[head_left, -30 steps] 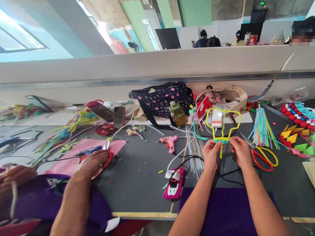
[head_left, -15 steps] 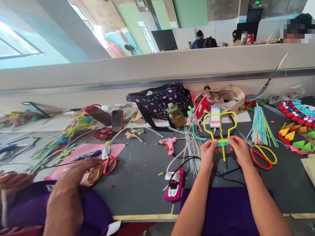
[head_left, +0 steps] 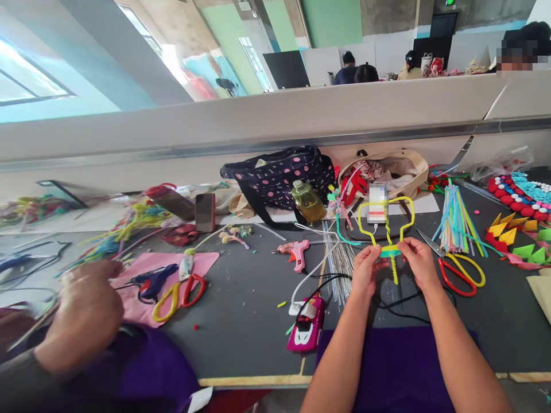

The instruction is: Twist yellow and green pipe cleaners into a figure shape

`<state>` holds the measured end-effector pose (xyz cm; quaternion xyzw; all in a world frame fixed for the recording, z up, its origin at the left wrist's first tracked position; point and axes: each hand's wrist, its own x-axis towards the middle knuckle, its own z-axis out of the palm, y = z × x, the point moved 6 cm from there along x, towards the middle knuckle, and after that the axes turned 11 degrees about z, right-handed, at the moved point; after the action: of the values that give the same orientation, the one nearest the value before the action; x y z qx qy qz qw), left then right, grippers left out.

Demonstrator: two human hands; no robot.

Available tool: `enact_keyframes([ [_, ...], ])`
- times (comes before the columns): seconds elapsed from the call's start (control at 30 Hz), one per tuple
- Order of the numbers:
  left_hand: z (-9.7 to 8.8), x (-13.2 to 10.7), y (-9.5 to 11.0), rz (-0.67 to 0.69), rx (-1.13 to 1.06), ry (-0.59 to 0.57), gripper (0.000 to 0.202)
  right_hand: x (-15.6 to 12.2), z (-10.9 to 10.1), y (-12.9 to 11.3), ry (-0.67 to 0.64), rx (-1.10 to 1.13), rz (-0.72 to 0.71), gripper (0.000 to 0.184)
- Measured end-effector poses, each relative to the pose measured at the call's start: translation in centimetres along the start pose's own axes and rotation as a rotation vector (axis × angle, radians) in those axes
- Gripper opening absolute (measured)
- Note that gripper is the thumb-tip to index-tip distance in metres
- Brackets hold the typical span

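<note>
My left hand [head_left: 367, 268] and my right hand [head_left: 418, 261] pinch a yellow pipe-cleaner shape [head_left: 408, 221] from both sides at its teal-wrapped middle [head_left: 390, 250], a little above the dark table [head_left: 241, 321]. Two yellow loops rise from that wrap and a short yellow stem hangs below it. Both hands have their fingers closed on the wrap.
Red-and-yellow scissors [head_left: 460, 268] lie right of my hands, beside coloured sticks [head_left: 455, 221]. A pink glue gun [head_left: 297, 252], a pink toy car [head_left: 306, 327], a dotted bag [head_left: 279, 175], a yellow bottle [head_left: 309, 201]. A co-worker's hand [head_left: 84, 310] at left, near scissors [head_left: 181, 289] on pink felt.
The co-worker's hand has let go of the scissors on the pink felt and drawn back to the left. My hands still grip the yellow shape, barely moved.
</note>
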<state>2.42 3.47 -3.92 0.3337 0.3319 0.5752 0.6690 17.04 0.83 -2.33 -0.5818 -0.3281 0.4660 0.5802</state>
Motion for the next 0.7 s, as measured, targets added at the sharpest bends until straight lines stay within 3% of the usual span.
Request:
enact_keyframes([
  [0.23, 0.7, -0.1, -0.2, -0.012, 0.109, -0.12, 0.039, -0.1, 0.4, -0.1, -0.049, -0.036, -0.006, 0.027],
  [0.43, 0.1, -0.1, -1.0, 0.051, 0.072, -0.013, 0.032, -0.3, 1.1, 0.4, -0.025, -0.072, -0.032, 0.029],
  [0.57, 0.2, -0.2, -1.4, 0.029, 0.05, 0.038, 0.033, 0.0, 0.7, 1.0, 0.049, 0.051, 0.05, 0.035],
  [0.7, 0.2, -0.1, -1.3, 0.016, -0.025, 0.088, 0.036, 0.1, 0.4, 1.4, 0.042, 0.132, 0.126, 0.044],
])
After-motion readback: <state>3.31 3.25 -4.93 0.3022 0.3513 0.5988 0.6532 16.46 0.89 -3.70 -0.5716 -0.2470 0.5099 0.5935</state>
